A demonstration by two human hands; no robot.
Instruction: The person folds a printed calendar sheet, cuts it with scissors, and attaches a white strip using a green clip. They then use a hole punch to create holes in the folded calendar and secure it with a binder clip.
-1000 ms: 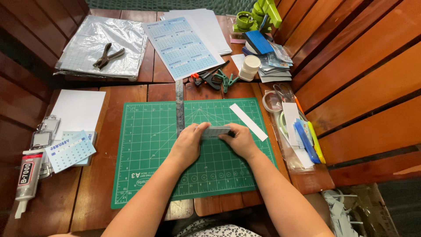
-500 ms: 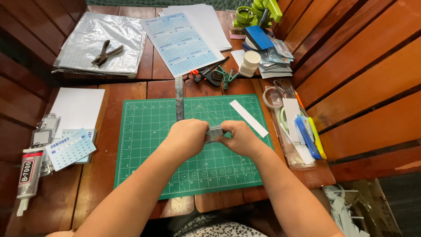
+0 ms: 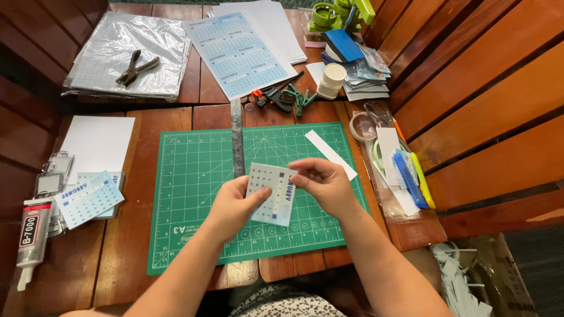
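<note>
Both hands (image 3: 282, 194) hold a small card (image 3: 271, 192) above the green cutting mat (image 3: 194, 194).

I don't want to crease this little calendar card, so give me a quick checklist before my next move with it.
1. Both hands on the small calendar card: ok, left hand and right hand pinch opposite edges.
2. Card flat, uncreased: ok, as far as visible.
3. Card clear of the green cutting mat: ok, held above it.
4. Metal ruler within reach: ok, upright along the mat.
5. White paper strip out of the way: ok, at the mat's right.
6. Card's back side: cannot tell.
</note>
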